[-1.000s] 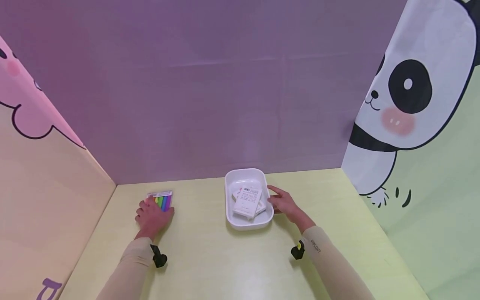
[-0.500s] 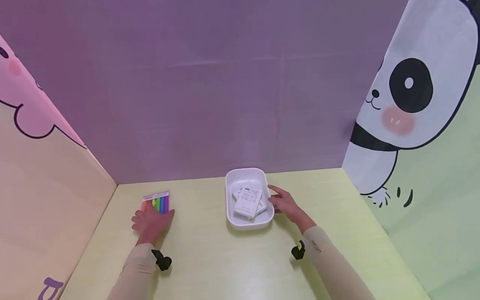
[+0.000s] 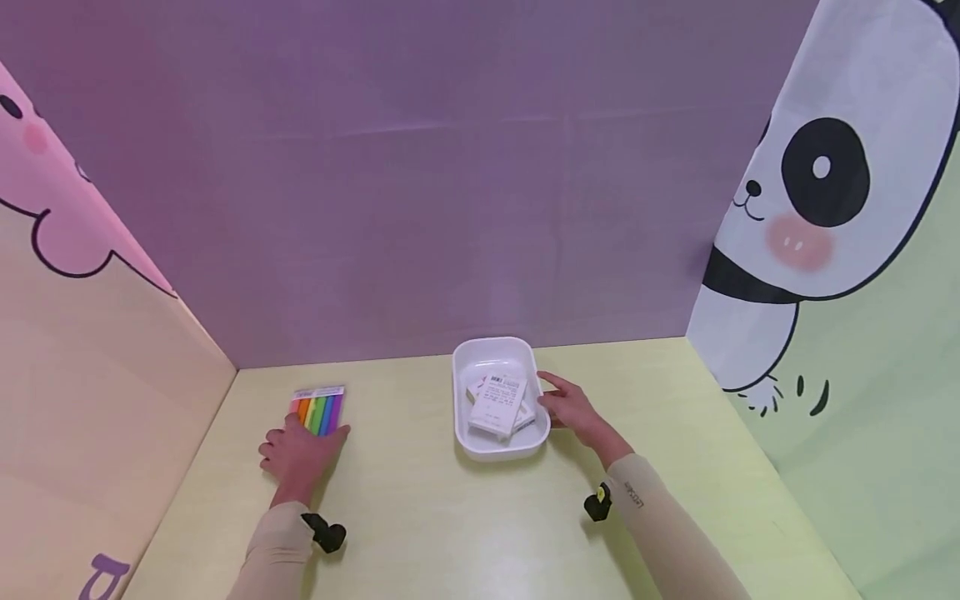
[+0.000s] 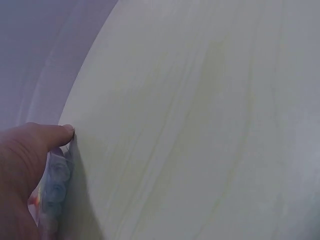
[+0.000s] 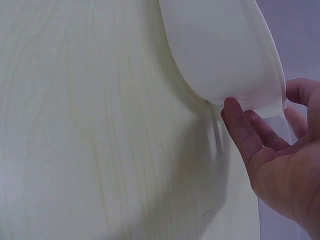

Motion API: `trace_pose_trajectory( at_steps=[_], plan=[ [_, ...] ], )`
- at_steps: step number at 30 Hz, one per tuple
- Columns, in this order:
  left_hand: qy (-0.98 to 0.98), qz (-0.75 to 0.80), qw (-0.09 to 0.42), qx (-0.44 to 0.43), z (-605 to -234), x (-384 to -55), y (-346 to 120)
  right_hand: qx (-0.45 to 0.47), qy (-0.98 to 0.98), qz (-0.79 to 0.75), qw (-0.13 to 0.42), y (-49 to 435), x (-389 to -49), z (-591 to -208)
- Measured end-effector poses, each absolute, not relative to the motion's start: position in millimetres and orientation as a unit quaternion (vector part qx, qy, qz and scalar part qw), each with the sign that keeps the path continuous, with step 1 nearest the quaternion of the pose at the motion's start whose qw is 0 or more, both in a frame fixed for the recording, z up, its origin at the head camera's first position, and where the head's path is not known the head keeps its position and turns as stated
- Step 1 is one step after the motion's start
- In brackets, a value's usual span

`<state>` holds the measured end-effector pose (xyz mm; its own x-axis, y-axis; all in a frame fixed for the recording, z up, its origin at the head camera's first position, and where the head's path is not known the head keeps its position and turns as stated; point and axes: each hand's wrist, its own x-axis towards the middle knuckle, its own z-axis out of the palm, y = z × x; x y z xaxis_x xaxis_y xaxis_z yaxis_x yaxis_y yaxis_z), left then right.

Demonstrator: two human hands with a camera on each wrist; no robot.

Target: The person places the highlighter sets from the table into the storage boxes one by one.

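Note:
In the head view, my left hand (image 3: pixel 298 458) lies over the near end of a clear pack of rainbow-coloured sticks (image 3: pixel 321 412) on the table. Its thumb is along the pack's right edge, the fingers toward the left. The left wrist view shows the thumb (image 4: pixel 55 137) against the pack's clear side (image 4: pixel 56 185); most fingers are hidden. My right hand (image 3: pixel 572 412) grips the right side of a white tray (image 3: pixel 465 358). Seen from the right wrist, fingers touch the tray's outer wall (image 5: pixel 220 50), with another digit at the rim. Small white boxes (image 3: pixel 498 404) lie stacked inside the tray.
The pale wood table (image 3: pixel 450 525) meets a purple wall (image 3: pixel 450 208) just behind the tray. A panda-print wall (image 3: pixel 832 275) bounds the right, a peach and pink one (image 3: pixel 97 358) the left. Both wrists carry small black cameras (image 3: pixel 327 533).
The left hand has drawn back toward the body along the pack, uncovering more of its coloured sticks. The pack has shifted slightly under it. Right hand and tray have hardly moved.

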<state>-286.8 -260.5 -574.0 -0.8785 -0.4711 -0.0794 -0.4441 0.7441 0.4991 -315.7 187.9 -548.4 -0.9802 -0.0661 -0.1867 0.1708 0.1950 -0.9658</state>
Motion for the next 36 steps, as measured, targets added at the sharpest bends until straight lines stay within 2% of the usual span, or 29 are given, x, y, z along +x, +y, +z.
trace_pose_trajectory(
  at_steps=[18,36],
  plan=[
    [-0.949,-0.256,0.05,0.176,-590,-278,-264,0.032,0.756,-0.647,0.095,186,-309,-561],
    [-0.956,-0.26,0.119,0.062,-530,-283,-227,0.023,0.761,-0.642,0.09,189,-319,-554]
  ],
)
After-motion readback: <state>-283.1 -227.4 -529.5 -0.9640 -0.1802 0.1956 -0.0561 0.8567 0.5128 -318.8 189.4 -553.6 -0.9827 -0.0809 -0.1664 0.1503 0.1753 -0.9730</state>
